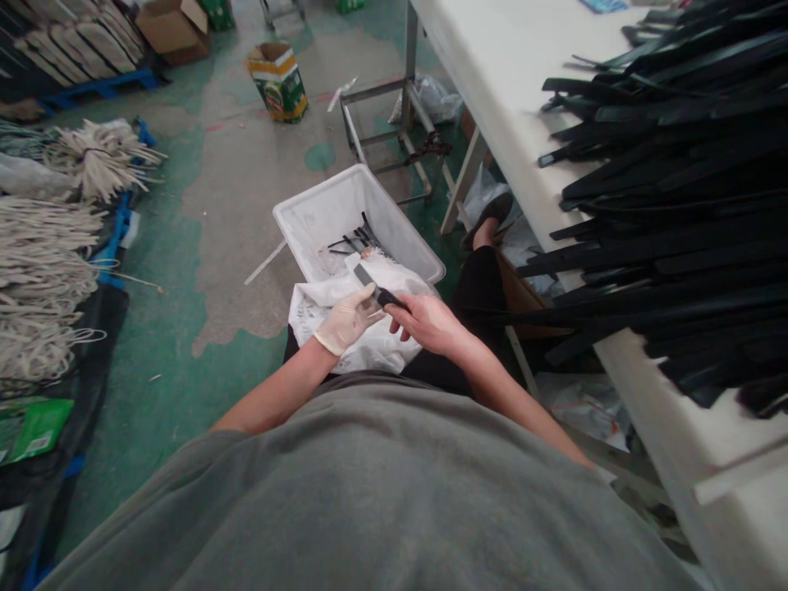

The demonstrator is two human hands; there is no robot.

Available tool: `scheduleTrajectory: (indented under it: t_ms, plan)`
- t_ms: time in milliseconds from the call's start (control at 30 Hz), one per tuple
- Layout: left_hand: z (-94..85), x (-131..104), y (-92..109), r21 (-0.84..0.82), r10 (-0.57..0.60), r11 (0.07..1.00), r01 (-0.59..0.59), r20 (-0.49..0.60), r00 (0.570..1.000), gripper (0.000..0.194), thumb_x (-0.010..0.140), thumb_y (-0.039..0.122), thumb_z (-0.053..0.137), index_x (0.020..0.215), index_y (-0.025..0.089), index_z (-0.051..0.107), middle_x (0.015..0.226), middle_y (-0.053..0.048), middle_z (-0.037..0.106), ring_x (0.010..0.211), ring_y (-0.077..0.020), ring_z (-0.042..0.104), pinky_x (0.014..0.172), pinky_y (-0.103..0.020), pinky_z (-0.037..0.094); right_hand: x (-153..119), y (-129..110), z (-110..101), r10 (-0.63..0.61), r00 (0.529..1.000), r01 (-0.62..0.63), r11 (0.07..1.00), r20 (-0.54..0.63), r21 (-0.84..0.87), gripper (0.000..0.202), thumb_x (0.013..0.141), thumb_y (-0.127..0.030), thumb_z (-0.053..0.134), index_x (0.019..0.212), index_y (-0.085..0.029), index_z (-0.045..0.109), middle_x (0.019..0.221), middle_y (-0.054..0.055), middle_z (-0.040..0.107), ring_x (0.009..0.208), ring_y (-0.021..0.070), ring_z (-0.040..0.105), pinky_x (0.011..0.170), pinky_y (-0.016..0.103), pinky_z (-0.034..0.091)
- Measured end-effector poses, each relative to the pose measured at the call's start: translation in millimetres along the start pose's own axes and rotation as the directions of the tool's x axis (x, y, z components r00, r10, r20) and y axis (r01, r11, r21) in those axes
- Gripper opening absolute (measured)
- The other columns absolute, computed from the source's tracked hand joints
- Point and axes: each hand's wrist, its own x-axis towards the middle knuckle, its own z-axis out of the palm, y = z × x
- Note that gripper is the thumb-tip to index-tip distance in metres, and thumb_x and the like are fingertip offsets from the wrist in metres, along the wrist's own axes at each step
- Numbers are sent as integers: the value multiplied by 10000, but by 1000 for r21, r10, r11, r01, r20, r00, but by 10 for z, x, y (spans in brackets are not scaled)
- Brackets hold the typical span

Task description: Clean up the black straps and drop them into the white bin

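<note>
My right hand [428, 324], bare, is closed around the black handle of a knife [387, 297]. Its grey blade points up and to the left, past my left thumb. My left hand [348, 322] wears a thin whitish glove and lies palm up just left of the knife, fingers apart. Whether the thumb touches the blade, I cannot tell. Beneath both hands a white cloth or sack [394, 349] covers my lap and reaches over the rim of a white plastic bin [301, 234]. Several short black strips [354, 242] lie inside that bin.
A white table [510, 156] on my right bears a large heap of black strips [689, 213], some jutting over its edge. Bundles of pale cords [43, 271] lie at left. Ahead are a metal frame [385, 90], a green-yellow carton [277, 82] and a cardboard box [172, 33].
</note>
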Motion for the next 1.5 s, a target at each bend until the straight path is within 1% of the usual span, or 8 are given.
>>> scheduleTrajectory:
  t_ms: [133,300,467,633,800,1000,1167,1500]
  plan:
    - [-41,71,-14,-13,119,993,-120,-51,992,42,824,174,680,787,153,685,818,-41,730,848,-164,675,840,-297,503,-31,102,-14,66,997,-68,993,-28,-91,255,975,-317,476,849,-180,650,622,-34,677,469,74,594,492,184,369]
    - [-28,149,-224,114,33,993,-39,54,998,138,775,282,750,785,151,709,788,-45,723,766,-171,654,781,-296,480,94,172,60,81,995,-85,993,-51,-84,292,993,-318,417,859,-173,633,662,-16,698,498,81,612,518,192,383]
    - [-160,198,-93,-5,94,996,-94,-80,992,86,779,242,747,787,165,707,868,-60,739,900,-185,668,837,-286,468,3,218,36,88,996,-90,987,-20,-136,310,980,-372,439,852,-190,653,649,-20,695,510,94,615,534,207,393]
    - [-164,208,-258,151,34,987,-49,101,994,208,743,332,791,774,141,716,803,-68,727,851,-207,665,841,-305,446,114,191,122,127,989,-140,974,-78,-180,331,998,-373,402,822,-186,611,631,-20,690,488,93,607,526,212,381]
    - [-190,207,-174,15,67,998,-67,-22,998,138,766,278,778,812,167,710,865,-54,731,889,-181,660,844,-287,440,84,252,134,58,998,-60,982,-21,-181,306,988,-347,421,823,-185,620,662,-14,707,514,98,626,550,216,398]
    - [-140,155,-290,142,-50,989,37,89,995,161,870,250,663,755,157,727,798,-67,728,836,-213,648,763,-305,430,159,273,183,110,991,-123,971,-72,-206,341,1004,-369,389,814,-183,602,632,-11,691,484,93,605,538,210,390]
    - [-177,160,-181,13,9,1000,-8,-33,999,162,913,217,613,797,175,718,887,-39,741,915,-183,644,779,-270,438,84,294,188,94,995,-88,980,22,-181,288,981,-335,422,844,-181,624,648,-9,699,505,101,612,536,210,385]
    - [-233,257,-243,11,-29,1000,29,12,999,124,828,281,730,843,161,707,884,-60,734,838,-166,667,785,-269,452,109,342,212,110,994,-107,988,17,-116,322,987,-360,406,885,-173,647,650,-8,701,509,100,625,547,204,408]
